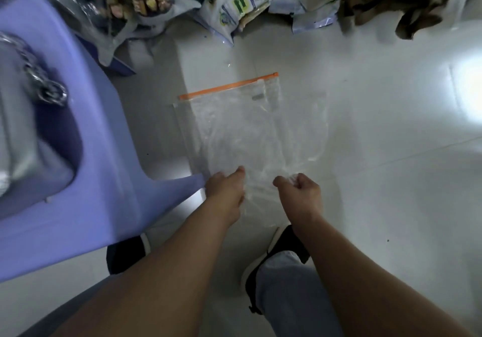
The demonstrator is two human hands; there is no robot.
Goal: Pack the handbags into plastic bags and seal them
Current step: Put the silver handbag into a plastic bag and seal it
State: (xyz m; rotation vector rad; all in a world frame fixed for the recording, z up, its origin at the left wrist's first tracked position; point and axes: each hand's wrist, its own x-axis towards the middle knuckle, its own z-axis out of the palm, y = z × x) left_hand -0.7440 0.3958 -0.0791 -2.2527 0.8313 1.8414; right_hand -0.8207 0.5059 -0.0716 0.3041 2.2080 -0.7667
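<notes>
Both hands, left hand (226,190) and right hand (300,190), pinch the near edge of a clear zip bag (245,133), orange zipper strip (229,86) toward twelve o'clock, probably to straighten it. A silver handbag (18,128) waits at nine o'clock on a purple chair (86,206).

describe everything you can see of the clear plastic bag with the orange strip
The clear plastic bag is a large, thin, see-through pouch, wrinkled and glossy, with an orange zip strip along its far edge. It looks empty and spreads out flat, low over the pale floor, the strip end away from the person. The left hand and right hand each grip its near edge, fingers closed on the film. Its left side lies close to the purple chair; whether they touch is unclear.
</notes>
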